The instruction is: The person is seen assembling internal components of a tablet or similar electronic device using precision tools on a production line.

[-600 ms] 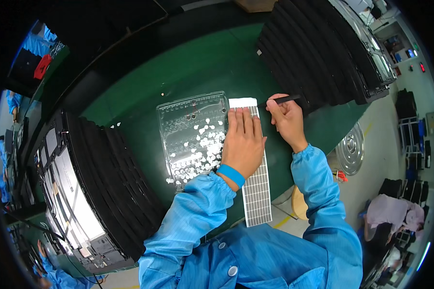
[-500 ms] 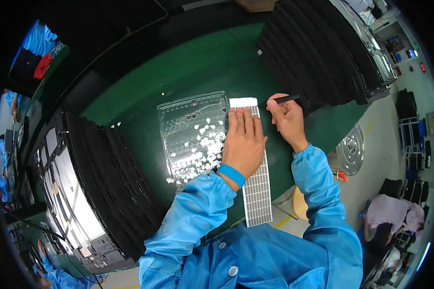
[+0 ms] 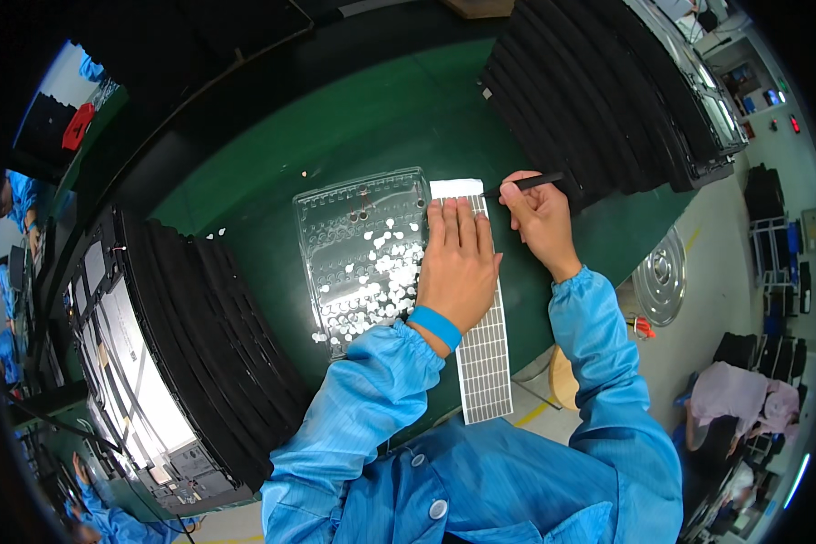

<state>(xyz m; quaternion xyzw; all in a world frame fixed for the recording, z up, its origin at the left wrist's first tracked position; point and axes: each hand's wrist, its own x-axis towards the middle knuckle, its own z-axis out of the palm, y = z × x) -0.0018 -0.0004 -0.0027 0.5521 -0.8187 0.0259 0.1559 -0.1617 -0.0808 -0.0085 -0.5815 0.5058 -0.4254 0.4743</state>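
My left hand (image 3: 460, 267) lies flat on a long white sheet of small grey rectangular labels (image 3: 487, 381), fingers stretched toward its far end. Beside the sheet's far right edge, my right hand (image 3: 544, 222) pinches slim black tweezers (image 3: 537, 181). Their thin tip points left, at the sheet's edge near my left fingertips; whether it touches cannot be made out. Left of the sheet is a clear plastic tray (image 3: 322, 240) with rows of moulded hollows. Many small round white tabbed pieces (image 3: 394, 272) are scattered over it, mostly on its right and near parts.
Stacks of black panels stand at the left (image 3: 218, 317) and the far right (image 3: 589, 109) of the green table (image 3: 335, 145). A few white bits (image 3: 216, 234) lie near the left stack. Beyond the table's right edge are a round stool (image 3: 564, 379) and a seated person (image 3: 730, 394).
Both hands keep nearly the same place and grip. The tray and sheet appear very slightly higher in the picture.
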